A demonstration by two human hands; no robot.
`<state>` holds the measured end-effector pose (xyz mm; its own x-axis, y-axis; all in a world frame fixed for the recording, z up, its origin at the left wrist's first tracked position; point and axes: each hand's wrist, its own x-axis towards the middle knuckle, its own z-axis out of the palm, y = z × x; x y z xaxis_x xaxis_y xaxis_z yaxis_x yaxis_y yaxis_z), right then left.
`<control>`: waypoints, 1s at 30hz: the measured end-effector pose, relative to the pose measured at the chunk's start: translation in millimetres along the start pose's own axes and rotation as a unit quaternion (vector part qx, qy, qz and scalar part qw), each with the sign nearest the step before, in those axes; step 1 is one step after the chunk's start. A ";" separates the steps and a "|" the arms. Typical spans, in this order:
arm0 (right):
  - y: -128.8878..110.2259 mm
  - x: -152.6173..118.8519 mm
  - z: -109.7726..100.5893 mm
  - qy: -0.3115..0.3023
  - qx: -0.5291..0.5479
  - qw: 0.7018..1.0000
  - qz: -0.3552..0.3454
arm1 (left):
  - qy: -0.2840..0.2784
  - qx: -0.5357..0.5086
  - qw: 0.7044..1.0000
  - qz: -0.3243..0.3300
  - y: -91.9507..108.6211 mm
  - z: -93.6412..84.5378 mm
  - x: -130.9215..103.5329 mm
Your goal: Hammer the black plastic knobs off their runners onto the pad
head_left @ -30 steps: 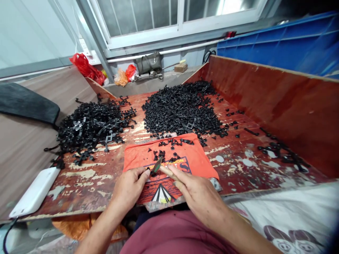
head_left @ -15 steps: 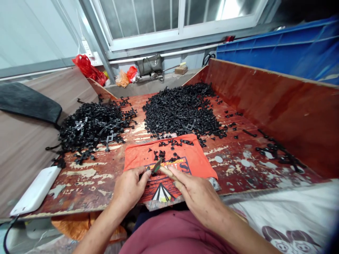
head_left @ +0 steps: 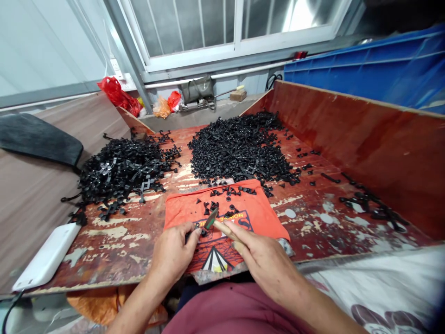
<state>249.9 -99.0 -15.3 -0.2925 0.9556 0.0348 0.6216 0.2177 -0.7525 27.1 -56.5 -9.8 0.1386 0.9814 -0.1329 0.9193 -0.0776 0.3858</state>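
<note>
My right hand [head_left: 264, 253] grips the light handle of a small knife [head_left: 211, 219], its blade pointing up and left over the orange cloth [head_left: 274, 220]. Just left of the blade, my left hand [head_left: 175, 248] pinches a small black part [head_left: 197, 226] between thumb and fingers. Loose black pieces [head_left: 229, 212] lie on the cloth beyond the blade. A large heap of small black parts [head_left: 236, 148] rises behind the cloth, and another heap of linked black parts [head_left: 118, 171] is at the left.
A white power bank-like device [head_left: 47, 257] with a cable lies at the left front. Wooden boards [head_left: 365, 139] border the red worktop. Black strips [head_left: 375, 199] lie at the right. Behind are a blue crate [head_left: 358, 69], red bags [head_left: 120, 95] and a small wooden block [head_left: 238, 95].
The view has shifted slightly. The knife blade stands a little farther from my left fingertips, and more of the black parts by my left hand shows.
</note>
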 end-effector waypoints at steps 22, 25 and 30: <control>-4.3 -2.1 -1.1 0.037 -0.107 0.990 -0.078 | -0.031 -0.019 0.999 0.004 -1.4 -12.0 0.0; -11.0 -2.7 -10.7 0.030 -0.092 0.993 -0.074 | -0.033 -0.014 0.999 0.000 -1.6 -10.8 0.8; -13.6 -7.3 -10.6 0.061 -0.124 0.987 -0.080 | -0.024 -0.027 0.999 -0.006 -3.3 -9.8 -1.0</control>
<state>251.3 -106.9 1.7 -0.3206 0.9188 0.2301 0.7379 0.3946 -0.5476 20.3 -55.5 -2.0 0.1465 0.9724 -0.1818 0.8997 -0.0546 0.4330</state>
